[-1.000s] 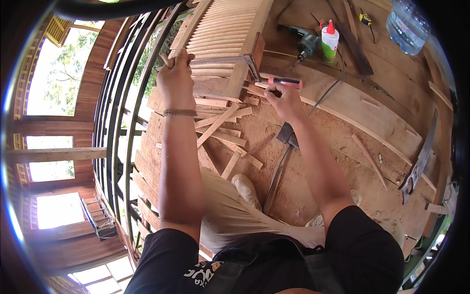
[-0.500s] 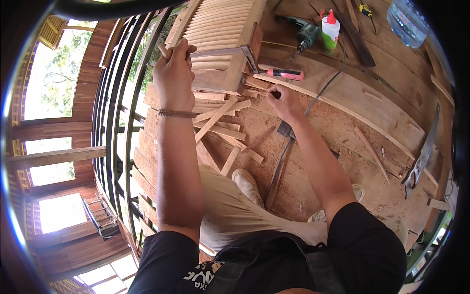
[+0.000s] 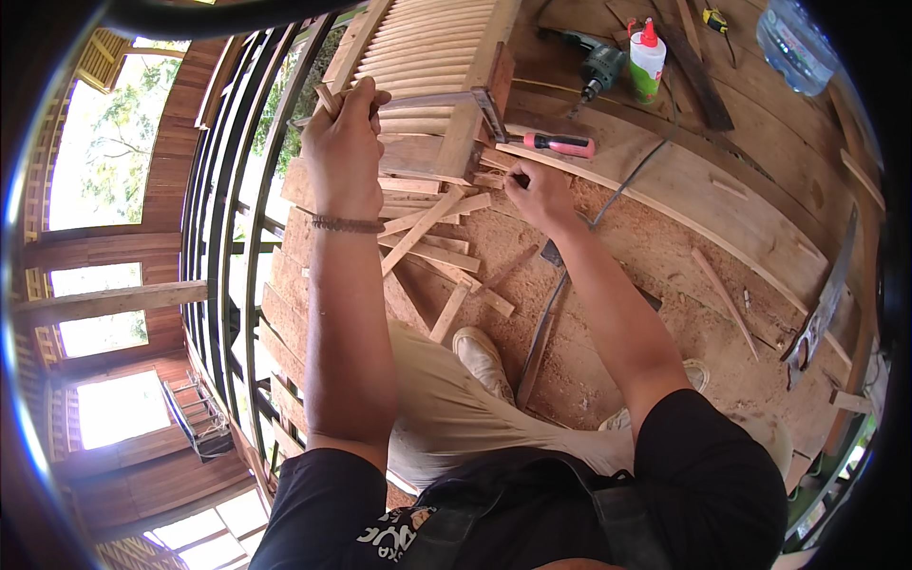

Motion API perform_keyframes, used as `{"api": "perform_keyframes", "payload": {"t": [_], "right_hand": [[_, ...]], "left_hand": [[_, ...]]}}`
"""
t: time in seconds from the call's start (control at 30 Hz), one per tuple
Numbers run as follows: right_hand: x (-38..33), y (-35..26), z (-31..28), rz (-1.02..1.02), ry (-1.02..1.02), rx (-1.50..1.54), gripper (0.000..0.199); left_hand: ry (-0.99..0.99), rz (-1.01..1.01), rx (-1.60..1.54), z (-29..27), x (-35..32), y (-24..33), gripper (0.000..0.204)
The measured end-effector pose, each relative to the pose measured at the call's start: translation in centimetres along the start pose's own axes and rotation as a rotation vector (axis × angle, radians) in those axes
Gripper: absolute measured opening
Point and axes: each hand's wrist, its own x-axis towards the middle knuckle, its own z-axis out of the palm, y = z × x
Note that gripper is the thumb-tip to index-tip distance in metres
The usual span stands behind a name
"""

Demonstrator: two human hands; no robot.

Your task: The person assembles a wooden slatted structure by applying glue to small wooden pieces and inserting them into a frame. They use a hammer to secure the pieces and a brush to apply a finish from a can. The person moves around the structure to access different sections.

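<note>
Wooden slats [image 3: 423, 228] (light, stiff, splintery) are best pinched mid-length, as one [image 3: 328, 98] is clenched by the left hand [image 3: 344, 152] while the right hand [image 3: 540, 193] is curled over scraps.

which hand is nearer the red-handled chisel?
Right. The right hand sits just below the red-handled chisel, close to its blade end, among the wood scraps. The left hand is well off to the left, gripping the slatted shutter's edge.
</note>
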Motion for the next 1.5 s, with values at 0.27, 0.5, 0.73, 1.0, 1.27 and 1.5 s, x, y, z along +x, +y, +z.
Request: {"api": "perform_keyframes", "payload": {"t": [0.27,0.5,0.73,1.0,1.27,1.5], "right_hand": [[1.3,-0.3,3.7,-0.021,-0.033,-0.033,0.016],[0.6,0.1,5.0,0.011,0.003,0.08,0.021],[0.1,1.0,5.1,0.136,-0.043,0.212,0.021],[0.5,0.4,5.0,0.031,-0.018,0.067,0.021],[1.3,1.2,6.0,0.074,0.014,-0.026,0.025],[0.7,1.3,6.9,0.238,0.008,0.278,0.03]], "left_hand": [[0.005,0.029,0.012,-1.1,0.0,-0.4,0.026],[0.006,0.014,0.016,-2.3,0.4,-0.9,0.027],[0.011,0.014,0.007,-2.7,0.3,-0.9,0.027],[0.017,0.019,0.014,-3.5,0.5,-1.1,0.026],[-0.003,0.02,0.034,-3.1,0.5,-1.2,0.027],[0.001,0.022,0.04,-3.5,0.2,-0.9,0.026]]}}
